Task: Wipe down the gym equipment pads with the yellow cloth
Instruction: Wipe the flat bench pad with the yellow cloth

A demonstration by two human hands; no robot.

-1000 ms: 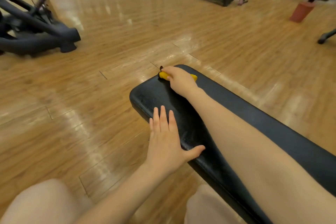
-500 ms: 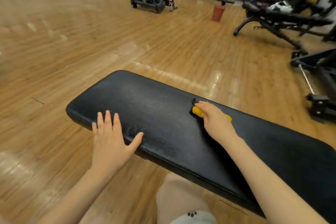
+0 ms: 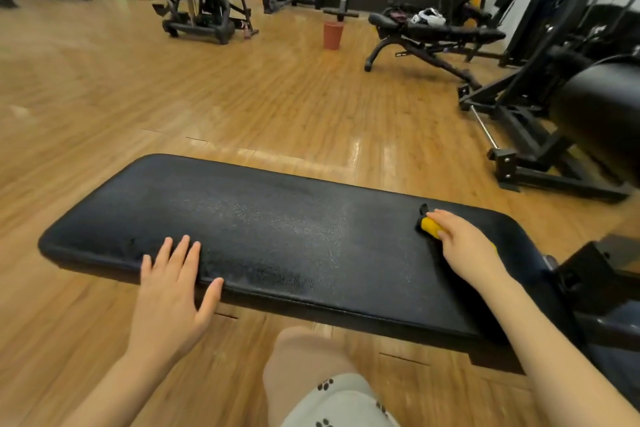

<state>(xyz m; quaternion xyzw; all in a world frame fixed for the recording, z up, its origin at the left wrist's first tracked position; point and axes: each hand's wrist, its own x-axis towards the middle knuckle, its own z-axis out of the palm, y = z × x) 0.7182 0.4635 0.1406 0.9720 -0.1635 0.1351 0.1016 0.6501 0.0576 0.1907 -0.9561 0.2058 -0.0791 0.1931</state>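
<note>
Mostly hidden, the yellow cloth [image 3: 430,227] sits gripped under the right hand [image 3: 465,248] on the black bench pad [image 3: 277,229]; the left hand [image 3: 169,291] lies flat on the pad's near edge, wooden floor [image 3: 242,97] beyond.

both forearms are bare, with no sleeves, watch or rings showing on the left hand [image 3: 169,291] or the right hand [image 3: 467,250]. 1 bare knee [image 3: 304,354] shows, and just below it light shorts [image 3: 341,402] printed with small black paw marks.
</note>
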